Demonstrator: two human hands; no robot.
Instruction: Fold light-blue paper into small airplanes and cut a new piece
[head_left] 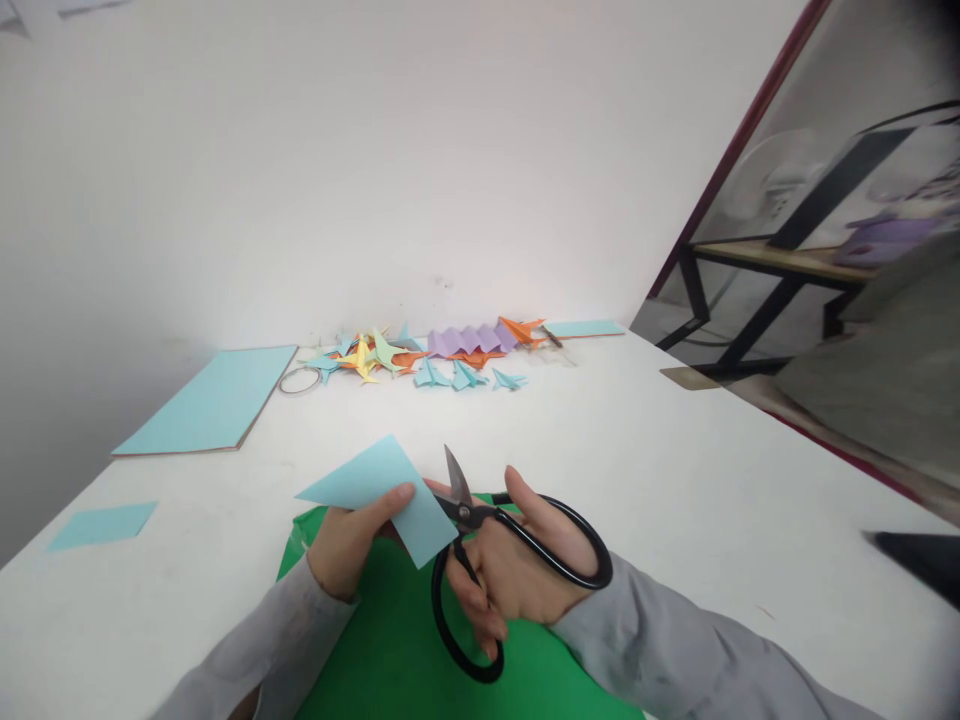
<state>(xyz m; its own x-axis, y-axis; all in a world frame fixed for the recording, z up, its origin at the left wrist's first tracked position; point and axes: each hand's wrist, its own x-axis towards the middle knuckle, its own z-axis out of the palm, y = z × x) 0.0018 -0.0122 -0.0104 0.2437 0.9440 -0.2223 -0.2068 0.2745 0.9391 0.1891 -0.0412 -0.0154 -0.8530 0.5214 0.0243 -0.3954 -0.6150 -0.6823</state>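
Note:
A light blue sheet of paper (375, 478), with a slanted, pointed outline, is pinched in my left hand (356, 545), the thumb lying on top of it. My right hand (525, 560) grips black-handled scissors (465, 514) through their large loops. The scissor blades are spread apart at the paper's right edge. One blade points up and away from me, while the other reaches to the paper, its tip partly hidden. Both hands are above the green cloth (405, 640) at the table's near edge.
On the white table (637, 450), a stack of light blue paper (210, 400) and a small blue piece (103, 526) lie left. Folded paper shapes (375, 353), blue folded planes (466, 376), pleated purple paper (469, 340) and a ring (300, 380) sit by the wall.

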